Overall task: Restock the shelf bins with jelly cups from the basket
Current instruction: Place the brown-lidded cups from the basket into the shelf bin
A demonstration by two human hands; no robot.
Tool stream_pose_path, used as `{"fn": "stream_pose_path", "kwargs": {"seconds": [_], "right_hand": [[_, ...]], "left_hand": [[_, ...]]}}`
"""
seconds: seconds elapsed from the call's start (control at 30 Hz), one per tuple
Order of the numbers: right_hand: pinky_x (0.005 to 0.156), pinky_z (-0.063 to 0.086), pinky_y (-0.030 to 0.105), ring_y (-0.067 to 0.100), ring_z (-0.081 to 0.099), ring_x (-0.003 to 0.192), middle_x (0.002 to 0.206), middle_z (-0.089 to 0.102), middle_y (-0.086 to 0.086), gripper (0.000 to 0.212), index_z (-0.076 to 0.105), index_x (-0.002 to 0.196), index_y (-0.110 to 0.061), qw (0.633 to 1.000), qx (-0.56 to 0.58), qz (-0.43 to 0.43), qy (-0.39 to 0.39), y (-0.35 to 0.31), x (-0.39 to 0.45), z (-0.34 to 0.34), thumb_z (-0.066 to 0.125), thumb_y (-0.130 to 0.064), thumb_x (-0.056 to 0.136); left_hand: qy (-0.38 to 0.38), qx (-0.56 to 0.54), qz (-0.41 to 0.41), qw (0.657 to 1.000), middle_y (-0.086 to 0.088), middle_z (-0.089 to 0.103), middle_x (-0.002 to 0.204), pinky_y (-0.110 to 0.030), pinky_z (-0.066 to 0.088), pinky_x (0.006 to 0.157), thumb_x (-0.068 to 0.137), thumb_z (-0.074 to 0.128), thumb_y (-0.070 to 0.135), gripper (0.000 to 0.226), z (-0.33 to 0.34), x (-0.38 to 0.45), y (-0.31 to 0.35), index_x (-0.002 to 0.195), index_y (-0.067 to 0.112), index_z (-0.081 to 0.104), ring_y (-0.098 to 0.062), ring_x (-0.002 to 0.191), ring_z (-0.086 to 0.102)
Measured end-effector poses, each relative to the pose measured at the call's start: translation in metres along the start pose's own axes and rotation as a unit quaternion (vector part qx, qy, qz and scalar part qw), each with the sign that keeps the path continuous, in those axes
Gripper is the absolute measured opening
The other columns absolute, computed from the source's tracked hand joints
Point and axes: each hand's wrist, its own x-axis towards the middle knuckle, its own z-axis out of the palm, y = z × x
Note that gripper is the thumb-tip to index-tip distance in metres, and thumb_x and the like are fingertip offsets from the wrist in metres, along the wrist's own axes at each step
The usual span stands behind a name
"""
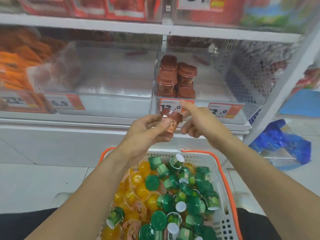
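basket point(223, 174) nearest, packed with green and yellow jelly cups point(173, 193), so most restocking is left. above it, left hand point(147, 130) grips a brown jelly cup point(170, 122), fingers curled round it. right hand point(199, 122) just beside the cup, forefinger out, rest loosely curled, holding nothing. farther back, shelf bin point(207, 94) has a small stack of brown cups point(176, 77), mostly unfilled.
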Motion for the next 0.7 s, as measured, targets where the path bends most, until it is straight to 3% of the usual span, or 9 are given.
{"fn": "stream_pose_path", "kwargs": {"seconds": [0.07,0.17,0.27,0.37,0.43,0.5,0.6,0.7], "right_hand": [[0.058,0.045,0.033,0.017,0.060,0.068,0.089,0.071,0.010,0.038,0.063,0.107,-0.019,0.998,0.024,-0.060,0.004,-0.016,-0.004,-0.020,0.064,-0.051,0.088],[0.071,0.052,0.031,0.020,0.064,0.091,0.110,0.070,0.010,0.033,0.068,0.117,-0.017,0.987,0.038,-0.137,-0.075,-0.035,-0.009,-0.044,0.070,-0.030,0.086],[0.081,0.055,0.031,0.024,0.064,0.099,0.113,0.069,0.017,0.043,0.067,0.119,-0.009,0.974,0.045,-0.167,-0.148,-0.054,-0.013,-0.063,0.064,-0.033,0.084],[0.082,0.055,0.030,0.021,0.065,0.095,0.105,0.071,0.014,0.037,0.068,0.117,-0.011,0.962,0.044,-0.190,-0.189,-0.070,-0.013,-0.078,0.062,-0.029,0.085],[0.087,0.056,0.039,0.025,0.064,0.093,0.107,0.069,0.024,0.040,0.070,0.114,-0.009,0.963,0.037,-0.207,-0.171,-0.076,-0.011,-0.088,0.068,-0.032,0.081],[0.090,0.052,0.046,0.025,0.064,0.093,0.110,0.069,0.023,0.047,0.073,0.110,-0.012,0.970,0.006,-0.216,-0.111,-0.077,-0.005,-0.095,0.075,-0.041,0.073],[0.074,0.045,0.040,0.014,0.061,0.078,0.089,0.072,0.007,0.048,0.075,0.101,-0.019,0.977,-0.041,-0.208,-0.019,-0.073,0.004,-0.097,0.076,-0.052,0.067],[0.067,0.045,0.035,0.009,0.059,0.068,0.079,0.069,-0.002,0.054,0.075,0.093,-0.021,0.973,-0.113,-0.202,0.007,-0.072,0.015,-0.093,0.062,-0.069,0.075]], "left_hand": [[-0.019,-0.025,0.012,0.999,-0.018,0.072,0.101,-0.028,0.059,0.070,0.084,0.063,0.031,0.049,0.009,0.004,0.010,0.119,-0.003,0.062,-0.023,0.077,0.070],[-0.105,-0.135,-0.010,0.985,-0.017,0.070,0.104,-0.026,0.054,0.064,0.094,0.050,0.030,0.045,0.020,0.007,0.026,0.123,-0.002,0.059,-0.021,0.076,0.067],[-0.202,-0.234,-0.046,0.950,-0.016,0.067,0.107,-0.024,0.045,0.059,0.100,0.041,0.032,0.042,0.031,0.008,0.039,0.120,0.005,0.065,-0.018,0.074,0.061],[-0.251,-0.270,-0.068,0.927,-0.012,0.064,0.102,-0.025,0.034,0.059,0.105,0.033,0.033,0.042,0.044,0.015,0.053,0.122,0.006,0.062,-0.016,0.068,0.053],[-0.252,-0.246,-0.079,0.932,-0.010,0.064,0.097,-0.025,0.033,0.056,0.107,0.031,0.036,0.043,0.052,0.021,0.064,0.126,0.007,0.056,-0.015,0.065,0.049],[-0.225,-0.188,-0.084,0.952,-0.012,0.065,0.094,-0.024,0.038,0.054,0.106,0.032,0.044,0.050,0.059,0.029,0.073,0.126,0.006,0.057,-0.017,0.066,0.051],[-0.185,-0.118,-0.063,0.974,-0.014,0.064,0.097,-0.026,0.045,0.061,0.100,0.046,0.045,0.048,0.065,0.036,0.078,0.120,0.005,0.065,-0.022,0.075,0.061],[-0.179,-0.088,-0.046,0.979,-0.008,0.060,0.090,-0.023,0.037,0.054,0.095,0.056,0.036,0.034,0.066,0.040,0.079,0.118,0.012,0.063,-0.017,0.067,0.056]]}}
